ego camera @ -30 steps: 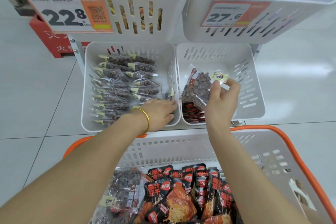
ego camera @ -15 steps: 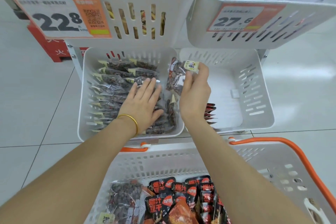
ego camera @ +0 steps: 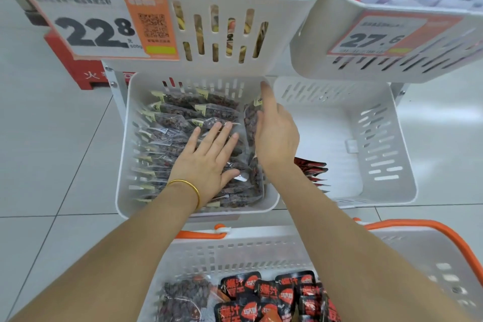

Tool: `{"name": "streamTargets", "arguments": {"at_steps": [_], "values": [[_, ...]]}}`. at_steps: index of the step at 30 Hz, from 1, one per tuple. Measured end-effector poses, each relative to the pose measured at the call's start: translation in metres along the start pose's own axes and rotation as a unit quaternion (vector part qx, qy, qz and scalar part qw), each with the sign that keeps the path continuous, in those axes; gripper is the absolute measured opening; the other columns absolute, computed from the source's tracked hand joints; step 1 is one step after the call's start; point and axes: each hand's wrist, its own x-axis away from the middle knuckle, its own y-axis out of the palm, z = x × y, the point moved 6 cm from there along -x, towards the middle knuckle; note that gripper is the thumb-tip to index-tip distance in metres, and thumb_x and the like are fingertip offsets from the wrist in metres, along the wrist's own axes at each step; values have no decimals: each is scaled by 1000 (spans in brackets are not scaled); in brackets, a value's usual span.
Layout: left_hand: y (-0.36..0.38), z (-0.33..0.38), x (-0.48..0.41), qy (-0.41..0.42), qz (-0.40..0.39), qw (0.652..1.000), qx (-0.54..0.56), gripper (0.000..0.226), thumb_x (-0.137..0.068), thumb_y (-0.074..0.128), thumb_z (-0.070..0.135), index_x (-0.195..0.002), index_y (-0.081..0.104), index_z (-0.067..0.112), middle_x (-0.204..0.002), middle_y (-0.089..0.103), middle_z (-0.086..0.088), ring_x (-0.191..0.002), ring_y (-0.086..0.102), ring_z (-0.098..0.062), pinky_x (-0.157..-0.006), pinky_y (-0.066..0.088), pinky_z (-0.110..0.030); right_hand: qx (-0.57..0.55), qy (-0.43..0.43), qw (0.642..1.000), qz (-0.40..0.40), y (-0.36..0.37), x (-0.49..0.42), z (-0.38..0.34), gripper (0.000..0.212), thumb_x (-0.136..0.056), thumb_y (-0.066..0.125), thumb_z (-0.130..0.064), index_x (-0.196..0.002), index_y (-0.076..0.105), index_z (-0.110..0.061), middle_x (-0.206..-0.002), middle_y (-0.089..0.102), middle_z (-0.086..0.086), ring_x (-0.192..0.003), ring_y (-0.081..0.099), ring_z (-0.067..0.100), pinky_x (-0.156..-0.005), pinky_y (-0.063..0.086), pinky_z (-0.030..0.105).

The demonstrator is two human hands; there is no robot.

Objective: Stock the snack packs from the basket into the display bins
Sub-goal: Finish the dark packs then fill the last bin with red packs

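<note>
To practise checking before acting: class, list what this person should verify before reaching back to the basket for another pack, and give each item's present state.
1. Left hand lies flat on the clear packs, steadying them: ok.
2. Upright pack is inside the lower left bin, on edge by its right wall: ok.
3. Right hand is free, fingers straight against that pack, gripping nothing: ok.
4. Basket holds stock, a spare clear pack and red-black packs: ok.
5. Lower right bin has room, mostly bare: ok.
6. Lower left bin has room for more: cannot tell.
</note>
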Motion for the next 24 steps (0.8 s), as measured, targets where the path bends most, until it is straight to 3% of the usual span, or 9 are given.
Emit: {"name": "streamTargets", "arguments": {"at_steps": [3, 7, 8, 10, 11, 14, 19, 22, 24], "values": [[2, -2, -1, 0, 22, 1000, 14, 73, -83, -16, 57, -143, -22, 16, -147, -32, -4, -143, -18, -24, -117, -2, -49, 17, 12, 1000, 0, 5, -3, -4, 57, -92, 46, -5, -146, 30, -15, -109, 60, 11, -89, 56, 31, -66, 37, 37], [2, -1, 1, -3, 23, 999, 25, 75, -78, -22, 57, -140, -25, 16, -148, -31, -4, -144, -18, -23, -117, -3, -49, 153, -7, 988, -38, 9, 7, -3, 57, -86, 60, -16, -140, 41, -11, -103, 69, 3, -102, 54, 28, -74, 27, 35], [1, -1, 0, -4, 31, 999, 27, 74, -78, -22, 57, -140, -25, 16, -148, -30, -4, -144, -17, -23, -117, -3, -50, 167, -15, 985, -42, 7, 11, 0, 61, -87, 60, -20, -143, 37, -11, -111, 68, 3, -114, 50, 29, -81, 27, 37], [-1, -1, 0, -8, 44, 998, 33, 73, -81, -19, 57, -141, -22, 17, -150, -26, -4, -144, -15, -23, -117, -3, -50, 166, -25, 977, -127, 13, 22, 7, 67, -97, 45, -31, -151, 11, -11, -147, 42, 4, -143, 17, 30, -106, 17, 50], [-1, -1, 0, -11, 46, 998, 34, 72, -81, -17, 56, -142, -20, 17, -150, -25, -4, -144, -14, -23, -117, -4, -50, 166, -29, 971, -171, 16, 28, 10, 68, -100, 35, -37, -151, -2, -12, -157, 22, 3, -146, 1, 29, -112, 9, 55], [0, -1, -2, -14, 48, 998, 39, 71, -82, -16, 56, -142, -19, 17, -151, -24, -3, -144, -14, -22, -116, -7, -50, 180, -49, 959, -214, 19, 34, 13, 72, -98, 17, -51, -147, -19, -12, -160, -3, 1, -146, -12, 28, -115, 2, 58], [2, -1, -1, -18, 44, 998, 31, 70, -86, -9, 53, -145, -10, 15, -152, -18, -3, -146, -7, -22, -117, -2, -50, 246, -68, 931, -262, 33, 24, 12, 74, -95, 6, -58, -150, -11, -12, -160, -3, 2, -145, -14, 31, -114, 1, 60], [2, -1, -1, -20, 48, 998, 32, 68, -91, 3, 50, -148, 8, 12, -154, -2, -6, -146, 8, -24, -116, 6, -50, 223, -74, 942, -241, 27, 24, 10, 67, -98, 9, -51, -151, 0, -12, -160, 5, 2, -145, -12, 30, -114, 1, 58], [2, -1, -2, -23, 47, 998, 37, 67, -91, 5, 50, -147, 8, 12, -155, 1, -7, -145, 10, -24, -115, 6, -50, 222, -78, 946, -224, 22, 31, 11, 67, -97, 9, -49, -151, 9, -11, -160, 1, 1, -146, -10, 30, -114, 3, 57]]}}
